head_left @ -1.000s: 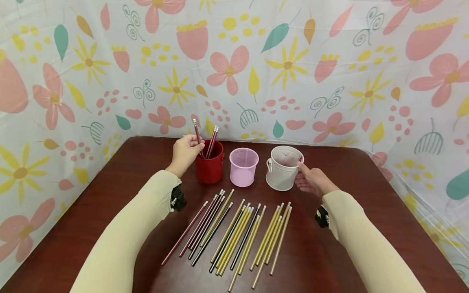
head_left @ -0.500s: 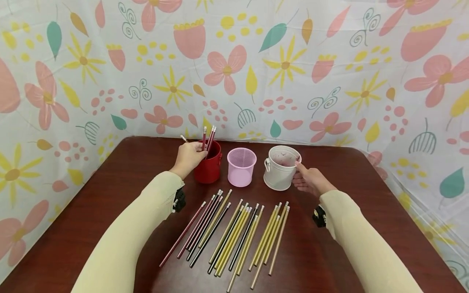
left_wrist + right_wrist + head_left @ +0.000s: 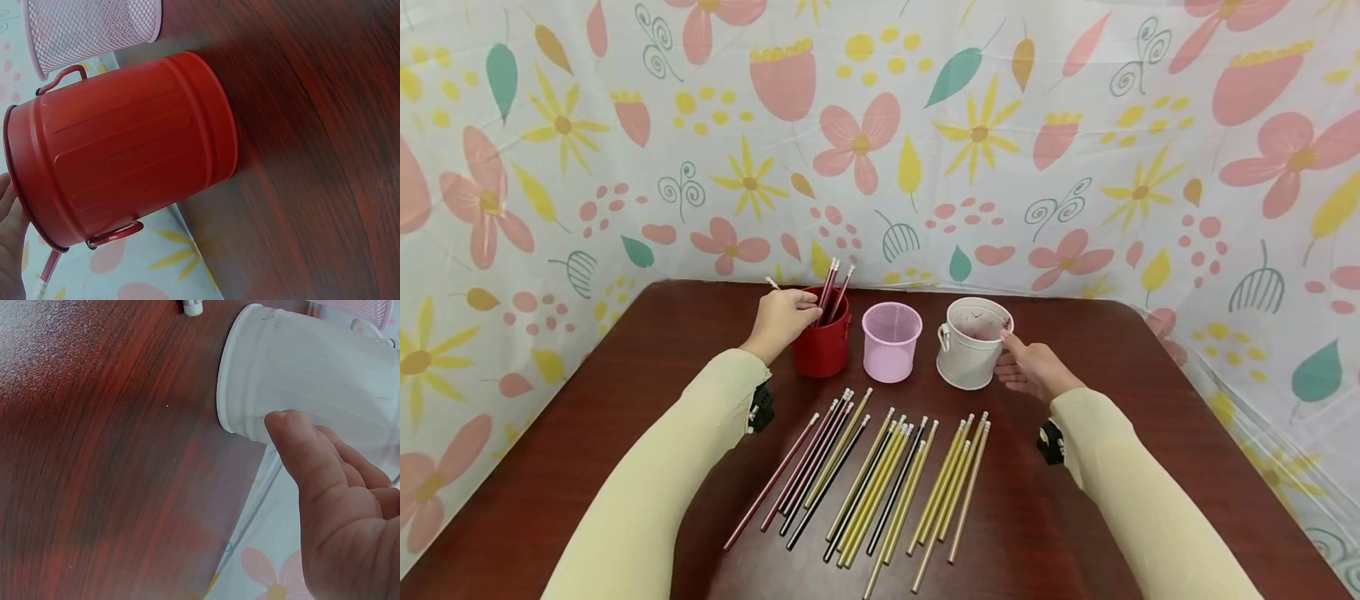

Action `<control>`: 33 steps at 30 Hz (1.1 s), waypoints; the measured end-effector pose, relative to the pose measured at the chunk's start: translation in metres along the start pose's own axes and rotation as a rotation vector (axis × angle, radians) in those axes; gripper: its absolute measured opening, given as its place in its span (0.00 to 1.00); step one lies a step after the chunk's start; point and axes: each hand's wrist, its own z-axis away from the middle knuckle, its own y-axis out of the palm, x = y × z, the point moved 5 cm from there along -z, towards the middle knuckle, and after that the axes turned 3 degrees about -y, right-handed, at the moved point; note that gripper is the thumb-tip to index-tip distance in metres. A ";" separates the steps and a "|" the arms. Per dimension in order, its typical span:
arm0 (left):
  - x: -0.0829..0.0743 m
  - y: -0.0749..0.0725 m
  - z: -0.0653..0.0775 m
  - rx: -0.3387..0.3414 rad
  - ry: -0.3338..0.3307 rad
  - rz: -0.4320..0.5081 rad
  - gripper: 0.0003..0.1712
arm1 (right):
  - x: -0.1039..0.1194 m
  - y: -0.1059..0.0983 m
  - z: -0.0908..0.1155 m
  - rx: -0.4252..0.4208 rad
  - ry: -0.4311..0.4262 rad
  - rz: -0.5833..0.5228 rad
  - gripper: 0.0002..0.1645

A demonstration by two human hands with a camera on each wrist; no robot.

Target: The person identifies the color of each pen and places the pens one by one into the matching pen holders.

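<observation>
My left hand (image 3: pixel 781 321) is at the left rim of a red bucket (image 3: pixel 820 354), fingers extended over its mouth beside several dark red pencils (image 3: pixel 827 287) with white erasers, which stand in it. I see no pencil clearly pinched. Another pencil (image 3: pixel 49 269) leans out of the bucket near this hand in the left wrist view; in the head view only its eraser end (image 3: pixel 772 283) shows. With my right hand (image 3: pixel 1033 371) I hold a white bucket (image 3: pixel 964 362) by its right side, thumb at the rim and fingers along the outer wall.
A pink mesh pen holder (image 3: pixel 891 354) stands between the two buckets. In front of the containers lie dark red pencils (image 3: pixel 772 483), black pencils (image 3: pixel 827 483) and gold pencils (image 3: pixel 880 492) in loose rows. A floral cloth (image 3: pixel 880 167) hangs behind the brown table (image 3: pixel 1060 533).
My left hand held a pencil over the red bucket a second ago; now its fingers are lower, beside the pencils. Those pencils have shifted, one now tilting right. My right hand keeps its place.
</observation>
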 end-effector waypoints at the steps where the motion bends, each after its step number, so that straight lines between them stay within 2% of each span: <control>1: 0.000 0.000 0.000 0.001 0.002 -0.002 0.17 | 0.000 0.000 0.000 0.001 0.000 0.000 0.45; 5: 0.001 -0.001 0.001 0.022 0.005 -0.015 0.16 | 0.000 0.000 -0.001 0.003 -0.001 -0.004 0.45; 8: 0.003 0.001 0.003 0.079 0.019 -0.043 0.20 | 0.000 0.000 -0.002 0.000 0.002 -0.003 0.45; 12: 0.004 0.005 0.004 0.177 0.088 -0.150 0.24 | 0.000 0.000 -0.003 0.000 0.007 -0.005 0.44; 15: 0.002 0.004 0.005 0.195 0.143 -0.238 0.20 | 0.000 0.000 -0.003 0.003 0.007 -0.002 0.44; 19: 0.002 -0.001 0.008 0.172 0.153 -0.281 0.18 | 0.001 0.001 -0.004 0.002 0.004 0.003 0.44; 22: 0.004 -0.007 0.013 0.131 0.162 -0.214 0.17 | 0.000 0.002 -0.004 0.002 0.011 0.001 0.45; 26: 0.005 -0.022 0.033 -0.026 0.283 -0.091 0.12 | -0.001 0.003 -0.003 0.007 0.017 -0.001 0.45; 28: 0.007 -0.026 0.045 -0.053 0.328 -0.072 0.09 | 0.000 0.003 -0.003 0.006 0.013 0.003 0.45; 29: 0.009 -0.026 0.050 -0.028 0.333 -0.077 0.08 | 0.000 0.002 -0.004 0.005 0.011 0.000 0.45; 30: 0.012 -0.024 0.054 0.025 0.326 -0.089 0.08 | 0.000 0.002 -0.004 0.005 0.009 -0.003 0.45; 33: 0.024 -0.010 0.064 0.239 0.258 -0.159 0.07 | 0.000 0.001 -0.002 0.004 0.005 -0.005 0.45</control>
